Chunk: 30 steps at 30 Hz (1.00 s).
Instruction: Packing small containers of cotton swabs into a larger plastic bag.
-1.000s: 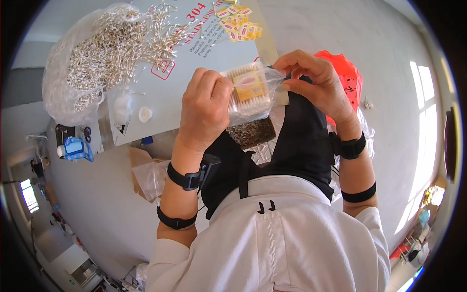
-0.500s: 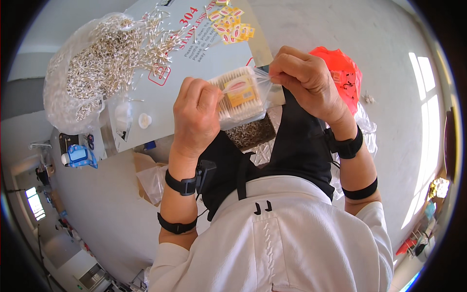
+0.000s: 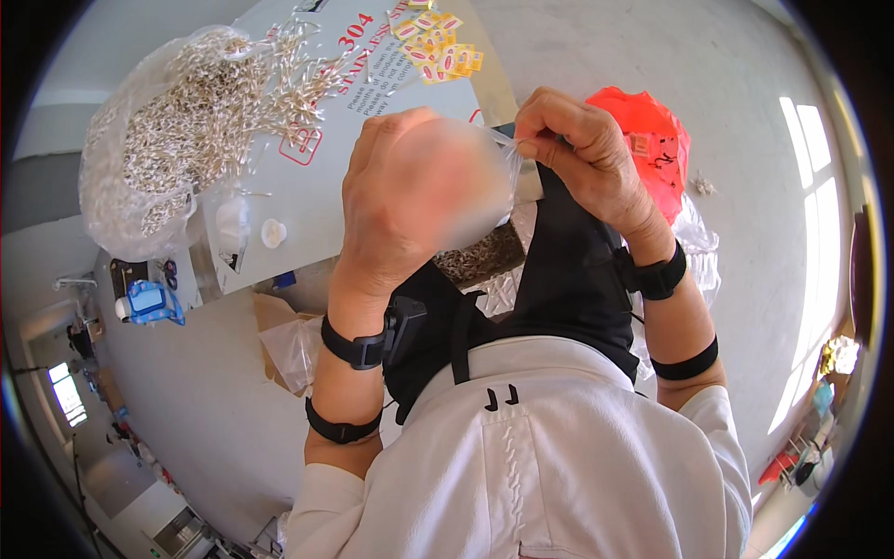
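Note:
My right hand is closed, thumb and fingers pinching the gathered end of a clear plastic bag. To its left my left hand is raised at the bag's other side. A blurred patch covers that hand's fingers and most of the bag, so its grip and the bag's contents are hidden now. Half a second ago the bag showed a block of cotton swabs with a yellow card. Both hands are above my lap, near the table edge.
A big clear sack of loose cotton swabs spills onto the grey table. Small yellow cards lie at its far side. A container of swabs sits between my legs. Right of my right hand is a red plastic bag.
My left hand has moved up and right, over the bag, and its fingers are now blurred out. The right hand keeps its pinch on the bag's end, almost in place.

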Available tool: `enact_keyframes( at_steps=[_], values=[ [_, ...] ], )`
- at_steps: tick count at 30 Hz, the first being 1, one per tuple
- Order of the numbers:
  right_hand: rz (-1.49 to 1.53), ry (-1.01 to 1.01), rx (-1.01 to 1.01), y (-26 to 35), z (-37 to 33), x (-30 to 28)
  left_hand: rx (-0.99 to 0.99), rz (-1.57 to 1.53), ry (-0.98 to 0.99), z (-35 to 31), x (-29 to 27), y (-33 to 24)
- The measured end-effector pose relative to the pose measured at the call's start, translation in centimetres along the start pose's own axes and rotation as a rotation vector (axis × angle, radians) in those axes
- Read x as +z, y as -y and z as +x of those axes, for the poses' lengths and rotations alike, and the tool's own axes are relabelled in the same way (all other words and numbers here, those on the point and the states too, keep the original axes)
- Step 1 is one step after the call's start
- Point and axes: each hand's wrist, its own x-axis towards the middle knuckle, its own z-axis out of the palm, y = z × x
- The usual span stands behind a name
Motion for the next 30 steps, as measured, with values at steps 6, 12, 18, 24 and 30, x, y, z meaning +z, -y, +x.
enact_keyframes(
  at_steps=[6,12,18,24,30],
  values=[
    [-0.006,-0.033,-0.012,-0.1,-0.2,-0.5,0.049,0.043,0.134,1.5,0.6,-1.0],
    [-0.116,0.009,-0.071,0.5,0.0,-0.9,0.072,0.034,0.132,0.6,1.3,-0.2],
    [0.019,-0.01,0.03,0.1,-0.5,-0.4,-0.069,-0.106,0.132,1.4,1.4,0.5],
    [0.11,-0.015,0.038,0.0,-0.4,-0.1,-0.014,-0.085,0.111,1.5,1.3,0.8],
    [0.157,-0.056,0.035,0.0,-0.6,0.3,0.178,0.056,0.099,1.5,1.5,0.9]
  ],
)
